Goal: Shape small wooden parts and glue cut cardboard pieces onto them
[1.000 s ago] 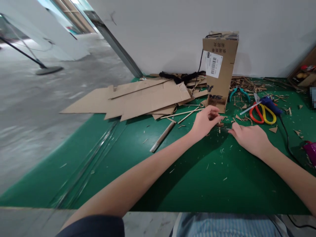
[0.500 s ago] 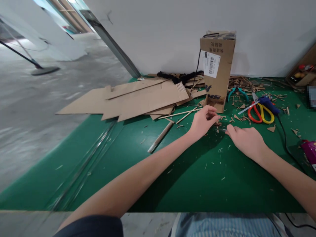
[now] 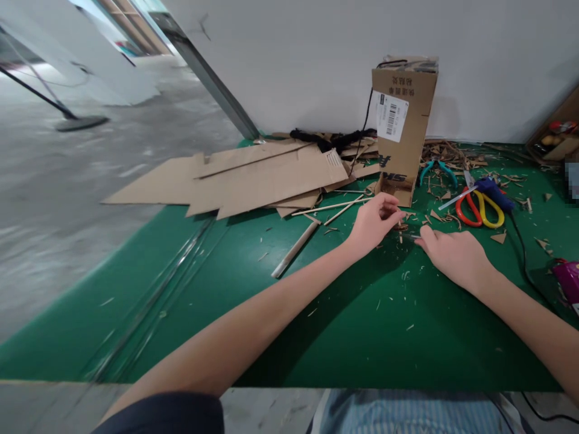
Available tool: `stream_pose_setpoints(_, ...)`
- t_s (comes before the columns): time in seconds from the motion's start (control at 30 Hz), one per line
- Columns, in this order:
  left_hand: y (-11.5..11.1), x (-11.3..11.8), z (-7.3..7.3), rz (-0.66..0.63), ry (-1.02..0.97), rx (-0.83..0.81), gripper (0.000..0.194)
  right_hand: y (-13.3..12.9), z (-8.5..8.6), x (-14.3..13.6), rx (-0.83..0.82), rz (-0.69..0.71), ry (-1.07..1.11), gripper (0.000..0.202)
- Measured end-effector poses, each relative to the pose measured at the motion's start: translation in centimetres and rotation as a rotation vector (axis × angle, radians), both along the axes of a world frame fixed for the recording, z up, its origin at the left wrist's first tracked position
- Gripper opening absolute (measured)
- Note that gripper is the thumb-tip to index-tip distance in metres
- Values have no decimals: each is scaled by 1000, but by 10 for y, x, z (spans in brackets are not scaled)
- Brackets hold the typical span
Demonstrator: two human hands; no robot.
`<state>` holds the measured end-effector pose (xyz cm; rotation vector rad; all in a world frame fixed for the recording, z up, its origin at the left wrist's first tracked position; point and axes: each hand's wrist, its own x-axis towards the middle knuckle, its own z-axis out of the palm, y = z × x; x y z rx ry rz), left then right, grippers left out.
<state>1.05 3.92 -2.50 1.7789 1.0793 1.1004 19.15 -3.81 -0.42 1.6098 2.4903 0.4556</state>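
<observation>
My left hand (image 3: 376, 224) is closed, thumb and fingers pinching a small brown piece (image 3: 400, 227) with a short pale stick end pointing down from it. Facing it from the right, my right hand (image 3: 455, 253) is closed around a thin grey blade-like tool (image 3: 414, 237). Its tip reaches toward the pale stick end; whether they touch I cannot tell, and the fist hides the handle. Just behind my left hand stands a tall cardboard box (image 3: 404, 126) with a white label. Thin wooden sticks (image 3: 335, 207) lie left of my fingers.
Flat cardboard sheets (image 3: 271, 175) cover the back left of the green table (image 3: 344, 337). Red-and-yellow scissors (image 3: 482, 208), a blue glue gun (image 3: 495, 191) with its cord, and teal pliers (image 3: 438, 172) lie at right among cardboard scraps. A flat grey strip (image 3: 296, 248) lies left of centre.
The view has shifted slightly, so the box and tools sit a little further right. Both hands keep nearly the same pose, and the tool stays close to the stick end.
</observation>
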Motion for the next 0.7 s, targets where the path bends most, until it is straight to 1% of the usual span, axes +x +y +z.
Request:
stream_pose_setpoints(0.07, 2, 0, -3, 5, -18, -5, 17, 4, 1, -1, 1, -7, -3, 44)
stream_pose_setpoints(0.17, 5, -1, -6, 29, -43, -43, 17, 6, 2, -2, -41, 20, -10, 40)
stream_pose_setpoints(0.37, 5, -3, -5, 18, -43, -53, 16, -1, 1, 0, -107, 51, -31, 32)
stream_pose_setpoints(0.47, 3, -2, -4, 8, -45, -55, 16, -1, 2, 1, -95, 49, -38, 36)
stream_pose_setpoints(0.6, 3, 0, -5, -1, -71, -55, 18, 5, 1, 0, -19, 7, -15, 46)
stream_pose_setpoints(0.7, 3, 1, -4, 6, -74, -61, 16, 7, 0, 0, -3, 7, -10, 46)
